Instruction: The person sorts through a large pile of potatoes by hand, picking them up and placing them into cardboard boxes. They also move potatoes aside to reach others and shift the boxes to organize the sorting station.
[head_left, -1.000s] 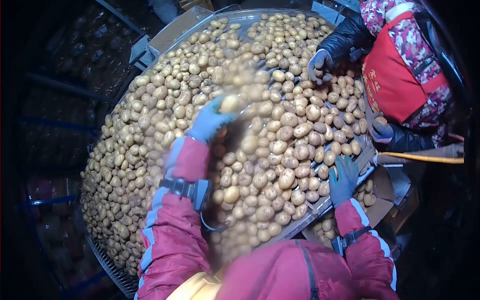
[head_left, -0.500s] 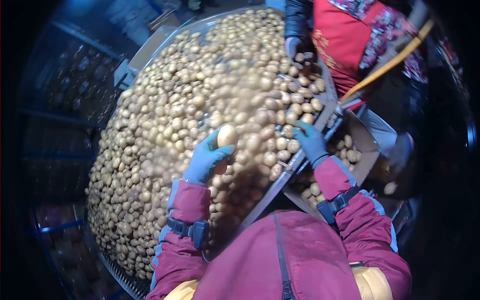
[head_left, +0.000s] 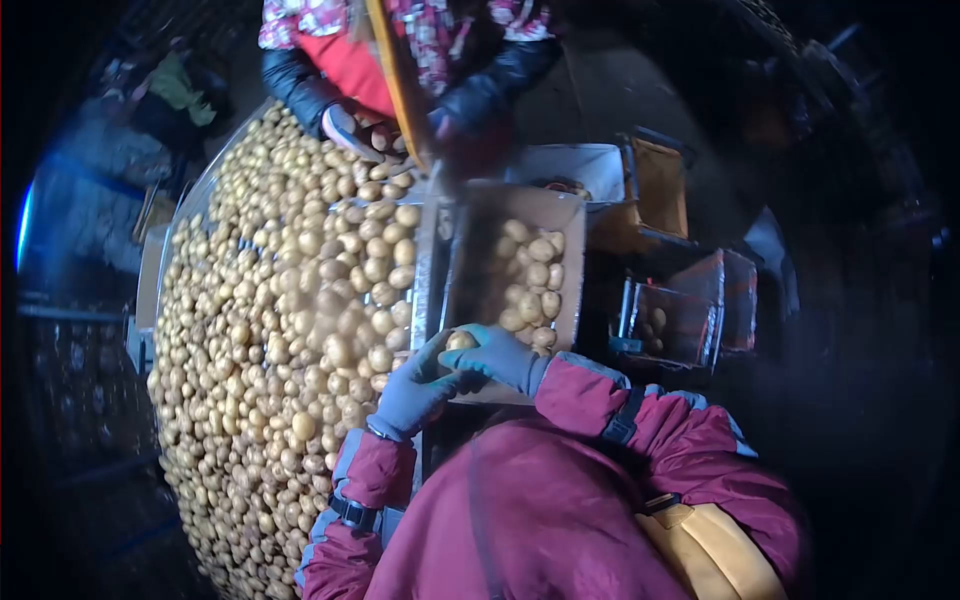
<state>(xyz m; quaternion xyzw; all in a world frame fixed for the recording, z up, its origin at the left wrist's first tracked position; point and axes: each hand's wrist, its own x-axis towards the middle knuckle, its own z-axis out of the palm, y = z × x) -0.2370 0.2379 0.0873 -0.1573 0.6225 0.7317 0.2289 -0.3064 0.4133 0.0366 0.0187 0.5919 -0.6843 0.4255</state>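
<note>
Over the near edge of a box (head_left: 570, 270) holding several potatoes (head_left: 537, 275), my two gloved hands meet around one potato (head_left: 461, 341). My left hand (head_left: 412, 388) curls its fingers against the potato's left side. From the right, my right hand (head_left: 503, 358) closes over it, so only its top shows. To the left spreads a wide heap of potatoes (head_left: 280, 330) on the sorting table. A metal rail (head_left: 428, 270) separates heap and box.
Across the table a person in a red apron (head_left: 350, 70) has gloved hands at the heap's far edge. A yellow-orange bar (head_left: 398, 85) rises there. A white bin (head_left: 570, 170), a brown crate (head_left: 660, 185) and a taped box (head_left: 672, 315) stand to the right.
My view has turned right, toward the box. My left hand has brought a potato from above the heap to the box edge, and my right hand has left the heap to meet it.
</note>
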